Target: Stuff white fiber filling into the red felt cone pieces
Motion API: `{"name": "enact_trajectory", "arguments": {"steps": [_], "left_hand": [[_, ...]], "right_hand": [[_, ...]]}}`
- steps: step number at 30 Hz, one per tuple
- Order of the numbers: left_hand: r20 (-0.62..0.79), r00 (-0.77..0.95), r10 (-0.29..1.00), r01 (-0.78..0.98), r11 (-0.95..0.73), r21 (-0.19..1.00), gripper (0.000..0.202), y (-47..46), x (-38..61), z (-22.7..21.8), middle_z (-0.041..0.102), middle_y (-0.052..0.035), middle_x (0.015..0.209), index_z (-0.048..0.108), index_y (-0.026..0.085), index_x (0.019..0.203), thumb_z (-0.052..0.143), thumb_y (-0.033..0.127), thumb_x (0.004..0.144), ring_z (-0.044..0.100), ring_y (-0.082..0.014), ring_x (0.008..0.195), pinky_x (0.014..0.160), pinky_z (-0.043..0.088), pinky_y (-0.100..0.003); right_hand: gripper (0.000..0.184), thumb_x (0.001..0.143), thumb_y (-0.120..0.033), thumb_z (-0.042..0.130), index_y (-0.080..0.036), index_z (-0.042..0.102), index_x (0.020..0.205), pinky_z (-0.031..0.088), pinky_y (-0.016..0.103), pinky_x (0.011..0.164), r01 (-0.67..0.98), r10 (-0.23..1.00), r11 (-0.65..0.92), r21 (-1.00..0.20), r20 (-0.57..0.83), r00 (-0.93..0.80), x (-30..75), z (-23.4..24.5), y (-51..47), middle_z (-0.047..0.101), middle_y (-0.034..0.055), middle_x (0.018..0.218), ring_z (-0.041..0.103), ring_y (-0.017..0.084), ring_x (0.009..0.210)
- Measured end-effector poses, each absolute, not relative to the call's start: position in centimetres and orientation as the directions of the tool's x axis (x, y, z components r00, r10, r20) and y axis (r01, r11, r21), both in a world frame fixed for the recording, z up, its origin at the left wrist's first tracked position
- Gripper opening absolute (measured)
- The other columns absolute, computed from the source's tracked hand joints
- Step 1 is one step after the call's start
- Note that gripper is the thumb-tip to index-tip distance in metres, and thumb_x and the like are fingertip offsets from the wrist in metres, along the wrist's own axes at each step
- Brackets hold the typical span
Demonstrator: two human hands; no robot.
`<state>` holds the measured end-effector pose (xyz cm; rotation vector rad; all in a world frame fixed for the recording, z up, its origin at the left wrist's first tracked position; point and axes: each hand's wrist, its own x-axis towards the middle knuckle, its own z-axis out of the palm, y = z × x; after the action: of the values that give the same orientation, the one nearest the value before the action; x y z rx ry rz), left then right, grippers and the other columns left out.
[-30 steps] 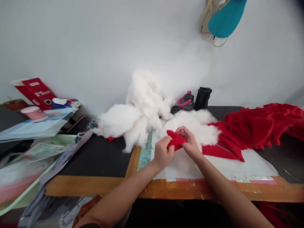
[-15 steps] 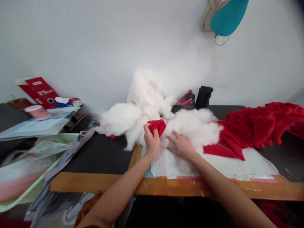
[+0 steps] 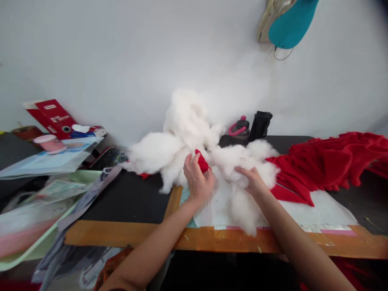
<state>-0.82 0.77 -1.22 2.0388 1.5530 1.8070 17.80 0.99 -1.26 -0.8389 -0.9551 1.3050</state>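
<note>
My left hand (image 3: 198, 181) is curled around a small red fabric piece (image 3: 202, 161), with part of the cloth showing past the fingers. To its right, my right hand (image 3: 254, 180) pinches a tuft of white fibre stuffing (image 3: 232, 159), its fingertips sunk partly into the fluff. One loose wad of the same stuffing hangs down below that hand over the white sheet (image 3: 209, 210). Behind both hands rises the large stuffing heap (image 3: 188, 121), against the wall.
Red fabric pieces (image 3: 336, 161) lie piled at the right. A dark bottle with a pink loop (image 3: 241, 129) and a black cup (image 3: 260, 125) stand behind the stuffing. A green basket (image 3: 87, 176), a pink-topped spool (image 3: 50, 143) and a red box (image 3: 56, 117) are at the left.
My right hand has moved right and closed on stuffing, lifting some of it. My left hand has turned, so less of the red piece shows.
</note>
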Motion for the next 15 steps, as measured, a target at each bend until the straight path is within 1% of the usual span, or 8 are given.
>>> {"name": "enact_trajectory", "arguments": {"steps": [3,5,6,7,8,10,12,15], "left_hand": [[0.744,0.109,0.659,0.594,-0.643,0.483,0.080,0.2,-0.5,-1.4,0.024,-0.0214,0.149,0.026,0.018,0.142,0.068,0.026,0.075,0.026,-0.0370,0.139,0.110,0.028,-0.057],[0.680,0.280,0.678,0.536,-0.698,0.475,0.099,0.0,-0.4,-1.5,0.019,-0.0208,0.151,0.020,0.020,0.146,0.078,0.037,0.067,0.022,-0.0395,0.140,0.110,0.031,-0.055],[0.636,0.346,0.690,0.522,-0.705,0.481,0.102,-0.1,-0.5,-1.6,0.021,-0.0198,0.150,0.022,0.022,0.145,0.081,0.040,0.063,0.024,-0.0402,0.140,0.108,0.033,-0.053],[0.590,0.390,0.706,0.517,-0.699,0.494,0.100,-0.1,-0.5,-1.5,0.025,-0.0183,0.147,0.028,0.024,0.143,0.082,0.041,0.061,0.030,-0.0397,0.137,0.106,0.037,-0.051],[0.544,0.413,0.731,0.520,-0.679,0.518,0.091,0.0,-0.7,-1.5,0.033,-0.0164,0.142,0.035,0.025,0.139,0.081,0.040,0.062,0.038,-0.0377,0.131,0.102,0.041,-0.048],[0.467,0.402,0.787,0.535,-0.616,0.578,0.068,0.3,-1.0,-1.2,0.045,-0.0123,0.125,0.046,0.025,0.127,0.076,0.034,0.067,0.053,-0.0307,0.111,0.091,0.047,-0.042],[0.433,0.345,0.833,0.556,-0.553,0.620,0.047,0.7,-1.4,-1.0,0.052,-0.0086,0.109,0.051,0.023,0.115,0.068,0.028,0.071,0.057,-0.0250,0.093,0.081,0.048,-0.037],[0.446,0.280,0.850,0.550,-0.522,0.652,0.024,1.3,-1.8,-1.1,0.055,-0.0040,0.091,0.055,0.021,0.098,0.059,0.022,0.075,0.055,-0.0208,0.080,0.071,0.044,-0.031]], "right_hand": [[0.038,0.063,-0.030,0.082,-0.020,0.064,0.094,0.055,0.031,0.069,-0.394,0.994,0.089,-0.915,0.109,-0.028,17.5,-1.1,0.4,0.070,0.0021,0.084,0.067,0.018,0.071],[0.040,0.064,-0.032,0.081,-0.021,0.062,0.097,0.055,0.031,0.070,-0.321,0.987,0.096,-0.942,0.133,-0.095,17.3,-1.0,0.1,0.069,0.0009,0.085,0.066,0.018,0.073],[0.040,0.066,-0.035,0.081,-0.021,0.061,0.098,0.055,0.032,0.072,-0.259,0.977,0.107,-0.960,0.150,-0.154,17.2,-1.0,-0.1,0.068,0.0010,0.086,0.065,0.018,0.076],[0.042,0.068,-0.040,0.079,-0.021,0.061,0.100,0.055,0.034,0.074,-0.184,0.957,0.129,-0.974,0.171,-0.235,17.1,-1.0,-0.2,0.068,0.0016,0.088,0.065,0.019,0.079],[0.046,0.069,-0.045,0.077,-0.020,0.060,0.103,0.054,0.036,0.077,-0.108,0.927,0.171,-0.979,0.197,-0.320,17.1,-1.0,-0.3,0.067,0.0026,0.091,0.064,0.020,0.083],[0.055,0.069,-0.054,0.074,-0.020,0.059,0.110,0.053,0.038,0.083,0.028,0.858,0.313,-0.949,0.270,-0.436,17.0,-0.9,-0.3,0.065,0.0056,0.102,0.063,0.023,0.092],[0.062,0.069,-0.057,0.074,-0.020,0.056,0.116,0.050,0.039,0.088,0.155,0.815,0.485,-0.860,0.381,-0.435,17.1,-0.6,-0.3,0.060,0.0090,0.114,0.059,0.026,0.104],[0.080,0.064,-0.059,0.076,-0.021,0.048,0.128,0.042,0.043,0.100,0.392,0.751,0.659,-0.642,0.536,-0.385,17.4,-0.1,-0.2,0.049,0.0138,0.132,0.046,0.031,0.123]]}}
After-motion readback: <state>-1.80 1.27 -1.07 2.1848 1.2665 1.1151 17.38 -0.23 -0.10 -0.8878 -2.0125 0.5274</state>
